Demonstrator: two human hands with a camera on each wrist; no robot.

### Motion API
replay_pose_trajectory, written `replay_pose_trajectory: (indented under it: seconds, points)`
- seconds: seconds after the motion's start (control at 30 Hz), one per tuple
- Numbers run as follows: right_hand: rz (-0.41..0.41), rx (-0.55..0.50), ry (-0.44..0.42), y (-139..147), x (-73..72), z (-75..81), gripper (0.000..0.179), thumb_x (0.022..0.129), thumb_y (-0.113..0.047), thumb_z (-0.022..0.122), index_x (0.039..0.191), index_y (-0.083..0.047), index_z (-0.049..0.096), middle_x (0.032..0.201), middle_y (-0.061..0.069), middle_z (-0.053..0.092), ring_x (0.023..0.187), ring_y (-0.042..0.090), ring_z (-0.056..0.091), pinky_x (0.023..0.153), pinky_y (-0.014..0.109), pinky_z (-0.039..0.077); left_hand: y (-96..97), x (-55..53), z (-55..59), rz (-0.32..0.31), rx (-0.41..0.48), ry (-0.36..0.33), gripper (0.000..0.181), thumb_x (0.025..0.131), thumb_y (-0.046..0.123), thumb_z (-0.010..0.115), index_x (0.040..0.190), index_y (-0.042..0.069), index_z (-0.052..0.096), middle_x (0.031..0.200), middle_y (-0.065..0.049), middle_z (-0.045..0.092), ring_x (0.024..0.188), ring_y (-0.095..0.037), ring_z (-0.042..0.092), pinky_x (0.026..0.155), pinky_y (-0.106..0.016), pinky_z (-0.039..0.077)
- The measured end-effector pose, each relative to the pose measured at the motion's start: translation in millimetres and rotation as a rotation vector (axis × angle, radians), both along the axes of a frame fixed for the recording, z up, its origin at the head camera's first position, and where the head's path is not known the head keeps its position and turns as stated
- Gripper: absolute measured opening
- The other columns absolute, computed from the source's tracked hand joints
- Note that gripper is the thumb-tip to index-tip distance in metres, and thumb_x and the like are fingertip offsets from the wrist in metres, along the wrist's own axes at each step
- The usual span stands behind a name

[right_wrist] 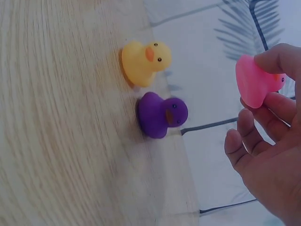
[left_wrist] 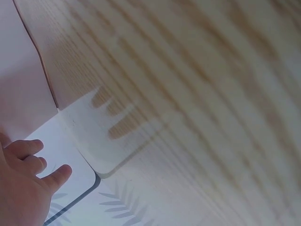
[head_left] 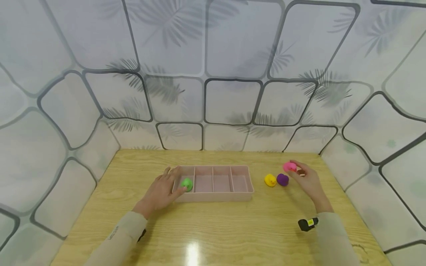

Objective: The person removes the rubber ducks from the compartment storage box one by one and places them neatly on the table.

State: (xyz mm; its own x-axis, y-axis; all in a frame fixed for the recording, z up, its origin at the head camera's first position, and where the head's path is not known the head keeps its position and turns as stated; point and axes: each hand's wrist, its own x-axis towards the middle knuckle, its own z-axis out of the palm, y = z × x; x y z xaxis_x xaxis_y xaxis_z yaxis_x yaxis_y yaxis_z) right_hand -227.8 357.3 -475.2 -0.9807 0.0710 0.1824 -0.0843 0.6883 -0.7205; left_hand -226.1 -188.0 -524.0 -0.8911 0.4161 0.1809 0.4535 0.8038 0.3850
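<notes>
In the head view a pink divided box (head_left: 213,197) lies on the table, with a green rubber duck (head_left: 187,183) in its leftmost compartment. My left hand (head_left: 159,190) rests at the box's left end, thumb over the near corner beside the duck and fingers loosely extended toward the far corner. Off to the right, my right hand (head_left: 309,181) pinches a pink rubber duck (right_wrist: 254,82) between thumb and fingers, raised above the tabletop. Just left of that hand, a purple rubber duck (right_wrist: 157,115) and a yellow rubber duck (right_wrist: 141,63) sit close together on the table.
The pale wooden table (head_left: 219,232) meets a patterned backdrop (head_left: 226,99) at its back and sides. Each wrist wears a dark device, such as the camera (head_left: 307,224) near the right sleeve.
</notes>
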Motion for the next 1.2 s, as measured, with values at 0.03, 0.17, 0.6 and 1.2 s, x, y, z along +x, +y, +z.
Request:
replay_pose_trajectory:
  seconds: [0.03,0.17,0.6,1.2]
  points:
    - [-0.008,-0.004,-0.005,2.2,-0.1,-0.4,0.054,0.104,-0.032,0.068,0.150,-0.005,0.058,0.142,0.025,0.063,0.091,-0.003,0.053,0.070,0.019,0.050,-0.1,0.1,0.2,0.000,-0.001,0.001,0.085,0.106,0.058,0.052,0.169,0.009,0.024,0.171,-0.017,0.033,0.158,-0.049,0.028,0.120,-0.070,0.035]
    - [-0.029,-0.028,-0.066,10.5,0.8,-3.3,0.060,0.104,-0.039,0.066,0.153,-0.007,0.055,0.143,0.025,0.061,0.095,0.000,0.052,0.071,0.022,0.050,-0.2,0.3,0.7,0.004,-0.003,-0.004,0.085,0.106,0.058,0.052,0.169,0.009,0.023,0.171,-0.018,0.033,0.158,-0.049,0.027,0.120,-0.070,0.034]
    - [-0.017,-0.030,-0.144,28.2,-1.0,-17.8,0.064,0.106,-0.039,0.063,0.157,-0.005,0.049,0.152,0.030,0.053,0.097,0.002,0.055,0.073,0.025,0.050,0.7,0.6,2.7,-0.001,0.008,0.005,0.085,0.105,0.057,0.053,0.168,0.006,0.025,0.170,-0.019,0.035,0.157,-0.050,0.028,0.120,-0.070,0.034]
    - [-0.006,-0.037,-0.212,44.8,-5.0,-34.3,0.068,0.106,-0.037,0.063,0.157,0.003,0.044,0.144,0.037,0.057,0.091,0.000,0.059,0.070,0.021,0.052,0.9,0.9,2.5,-0.001,-0.003,0.009,0.083,0.106,0.057,0.053,0.168,0.008,0.027,0.170,-0.019,0.036,0.157,-0.050,0.029,0.120,-0.070,0.035]
